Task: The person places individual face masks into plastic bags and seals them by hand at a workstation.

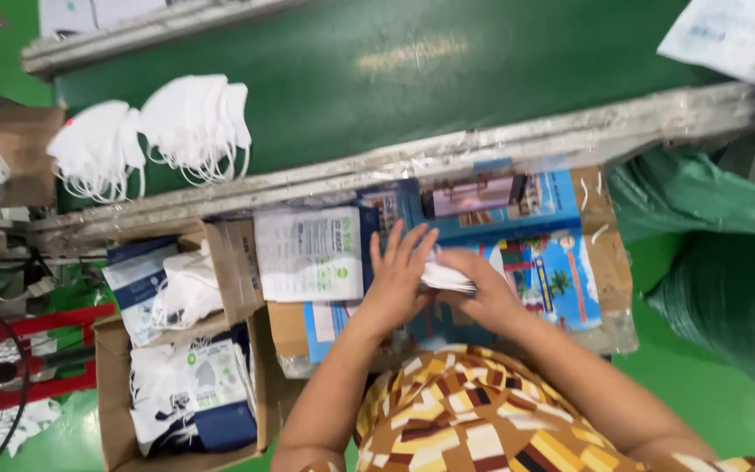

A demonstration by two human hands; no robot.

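My left hand and my right hand meet over a work board covered with a blue printed sheet. Between them is a small stack of folded white masks. The right hand's fingers grip the stack, while the left hand's fingers are spread flat against its left side. A white printed pouch lies flat just left of my left hand. Two piles of white masks sit on the green conveyor belt at upper left.
A cardboard box at lower left holds pouches and loose masks. A green plastic bag bulges on the right. White packages lie at upper right. A red frame stands at far left.
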